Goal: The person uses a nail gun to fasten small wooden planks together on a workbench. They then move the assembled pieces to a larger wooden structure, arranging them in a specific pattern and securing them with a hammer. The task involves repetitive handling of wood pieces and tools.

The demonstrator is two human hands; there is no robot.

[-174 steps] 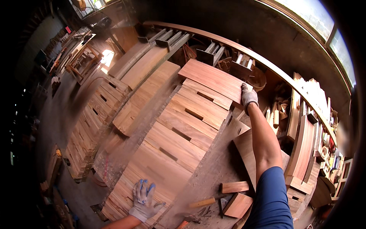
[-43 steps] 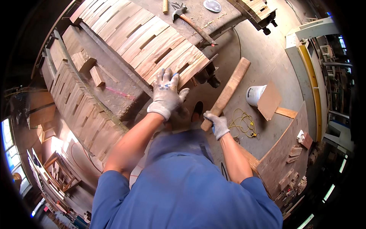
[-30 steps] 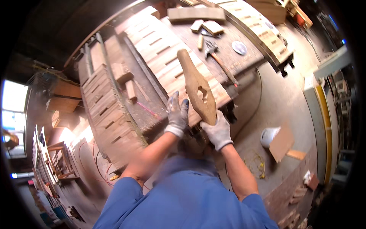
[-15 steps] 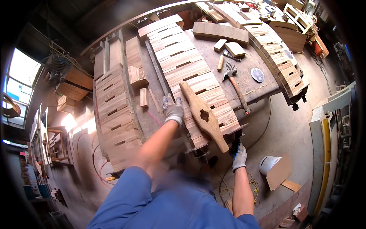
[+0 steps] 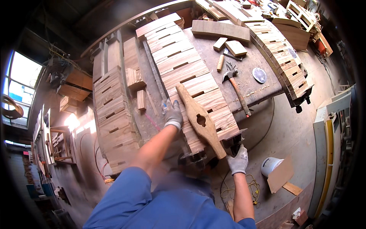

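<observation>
My left hand (image 5: 172, 114), in a grey glove, rests with its fingers spread against the left edge of a long row of slotted wood blocks (image 5: 190, 66). A dark metal bar (image 5: 155, 72) runs along that edge. Below the row's near right corner, my gloved right hand (image 5: 238, 160) has its fingers curled at a dark metal clamp end (image 5: 235, 148); the fingertips are partly hidden. Across the near part of the row lies a wooden piece (image 5: 201, 120) with tapered ends and a keyhole-like opening in its wide middle. Its lower end is close to my right hand.
Right of the row, a hammer (image 5: 237, 93), a pale disc (image 5: 259, 75) and loose wood blocks (image 5: 236, 48) lie on the bench. Similar slotted rows stand left (image 5: 114, 110) and right (image 5: 280, 57). A white bucket (image 5: 270, 166) and yellow cord (image 5: 253, 187) are on the floor.
My right hand has risen slightly and moved closer to the clamp end. The tapered wooden piece appears a little further left and lower in view. My left hand stays at the row's edge.
</observation>
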